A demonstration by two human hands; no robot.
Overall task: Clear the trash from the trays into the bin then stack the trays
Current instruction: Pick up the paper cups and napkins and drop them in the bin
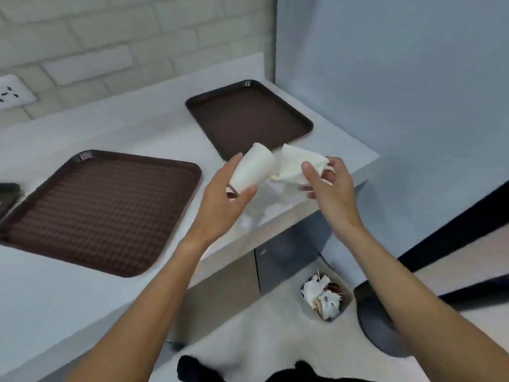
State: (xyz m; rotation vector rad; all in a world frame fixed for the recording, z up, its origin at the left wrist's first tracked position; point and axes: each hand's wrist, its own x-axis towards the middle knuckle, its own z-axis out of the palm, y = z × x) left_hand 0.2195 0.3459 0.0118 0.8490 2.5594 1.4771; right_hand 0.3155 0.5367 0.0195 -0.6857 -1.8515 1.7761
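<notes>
Head view: a white counter (55,293) serves as the reference for all positions. Two brown trays lie flat on the counter, well apart: the near tray (102,213) on the counter's left part, the far tray (248,117) at the counter's far right corner. Both hands are held above the counter's front edge, near its right end. The left hand (220,194) grips a white paper cup (253,168), thumb on one side and fingers curled round the other; the cup is tilted, its upper end pointing away from the person. The right hand (330,186) pinches a crumpled white napkin (297,164) between thumb and curled fingers. Cup and napkin are just beside each other; whether they touch cannot be determined. The bin (348,304) stands on the floor below the counter's right end and contains crumpled white paper. A wall socket (13,92) is mounted on the brick wall behind the counter's left part.
</notes>
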